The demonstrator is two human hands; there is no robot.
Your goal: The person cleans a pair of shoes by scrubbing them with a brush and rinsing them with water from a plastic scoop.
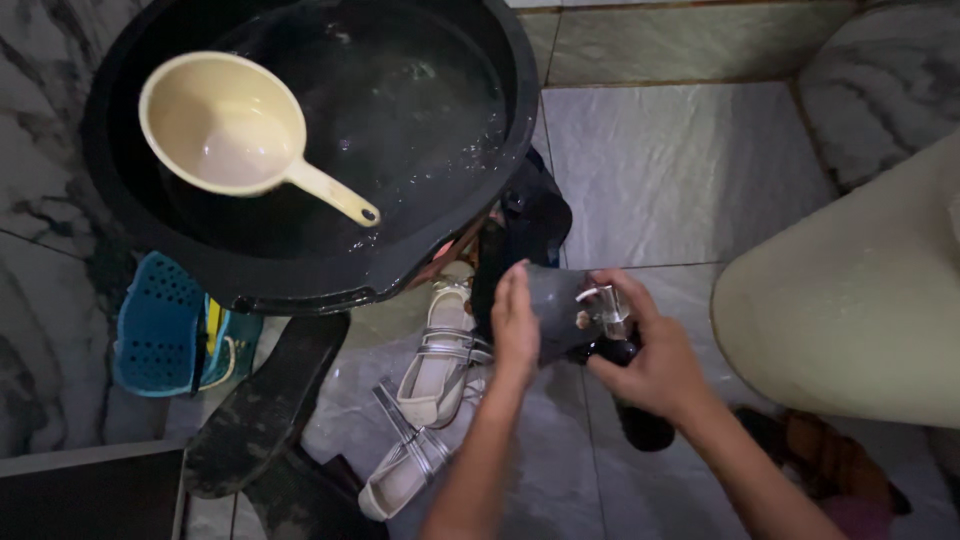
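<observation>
**A:** ok so what's actually in the hands here?

**B:** The right hand [655, 365] is wrapped around a dark shoe [560, 310], fingers curled shut over its upper part near a shiny silvery buckle [605, 308]. The left hand [515, 325] isn't gripping at all: it's flat and open, fingers straight and together, palm pressed against the shoe's left side. So one closed hold, one open press.

**A:** which way is the shoe pointing?

**B:** Hard to call toe from heel, it's dim and the hands cover a lot. The long axis looks like it runs from up by the tub down toward the person, slightly slanted, with a dark rounded end [642, 428] poking out below the right hand. It's held up off the floor tiles [680, 170], roughly mid-floor, just right of the tub.

**A:** and around it?

**B:** Just left of the left hand, a pair of pale strappy sandals [425, 400] lies on the wet tiles, long axes running diagonally from lower left to upper right. Further left there's a dark flat sole [265, 405], same kind of diagonal, and beyond that a blue perforated basket [160, 325] near the floor's left edge. Above all that sits a big black tub [300, 150] full of water with a cream-coloured dipper [235, 130] floating in it, handle pointing to the lower right. At the right edge is a pale rounded fixture [850, 300], with something brownish on the floor below it that I can't make out.
</observation>
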